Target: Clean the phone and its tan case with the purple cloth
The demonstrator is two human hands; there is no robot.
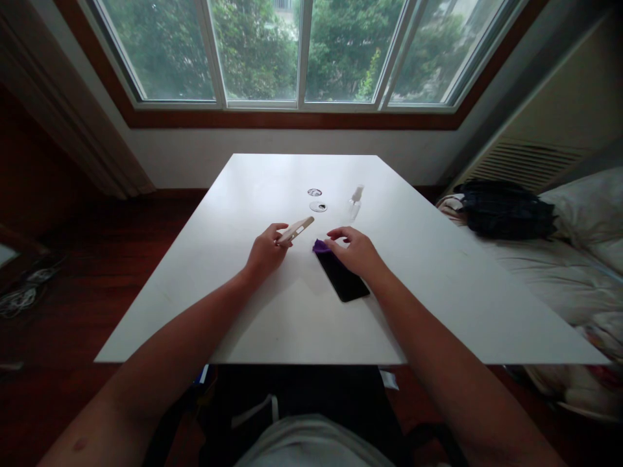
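My left hand [268,250] is closed around a pale beige phone case [296,230], held tilted just above the table with its cutout side showing. To the right of it a phone [344,279] lies flat with its black screen up. A crumpled purple cloth [321,246] covers the phone's far end. My right hand [357,248] is over that end, its thumb side against the cloth and its index finger arched above it. The palm hides part of the cloth and the phone's right edge.
Two small round objects [318,206] lie on the white table [195,311] beyond my hands. A clear spray bottle [355,202] is right of them. Past the table's right edge, a black bag [509,209] rests on pale bedding [525,266]. A window [302,58] is ahead.
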